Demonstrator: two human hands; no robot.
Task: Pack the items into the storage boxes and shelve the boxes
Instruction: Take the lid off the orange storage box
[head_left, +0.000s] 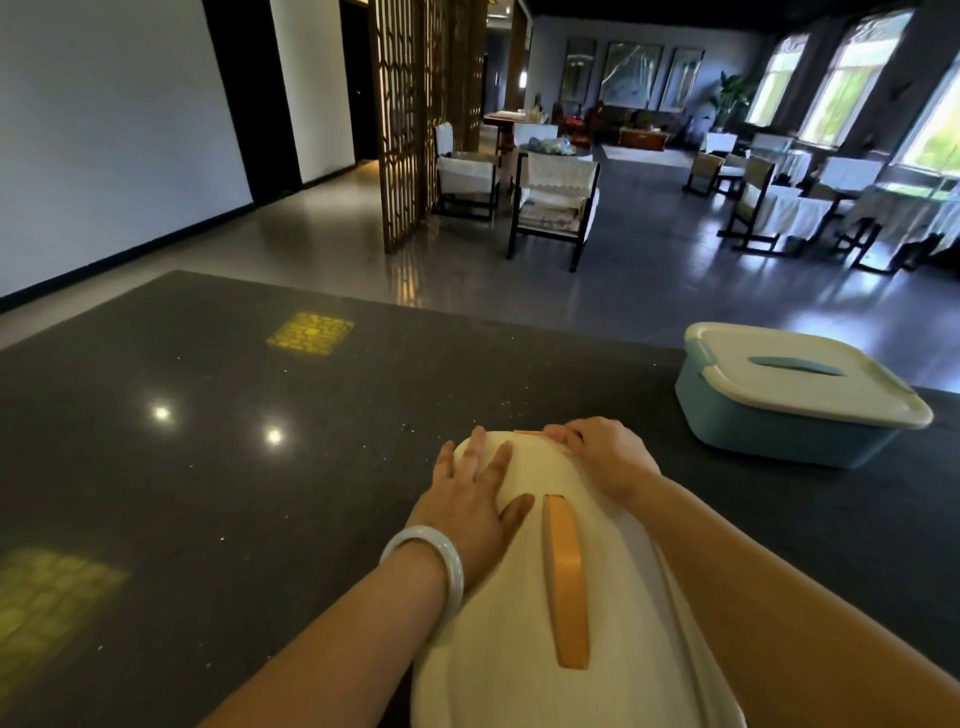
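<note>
Person stands at a dark polished stone counter (218, 467), 2 storage boxes on it. Near one: cream lid (524, 613) with an orange handle (565, 577) running down its middle, sitting right at the person's edge of the counter, box body mostly hidden under the lid. Left hand (475, 499) lies flat on the lid's far left part, fingers spread and extended, palm down, gripping nothing, just pressing on the surface. Pale bangle (434, 564) on that wrist. Right hand (605, 457) is at the lid's far right corner, fingers curled down over the rim next to a small orange latch (527, 433); whether the fingers actually pinch the latch or only rest on the edge, can't tell. Second box: blue storage box (779, 421) with a cream lid and a blue handle on top, lid on, sits well apart to the right near the counter's far edge, untouched. 2 ceiling-light reflections on the counter top left of the hands. Behind the counter: chairs, tables, a wooden lattice screen (410, 119), windows on the right.
</note>
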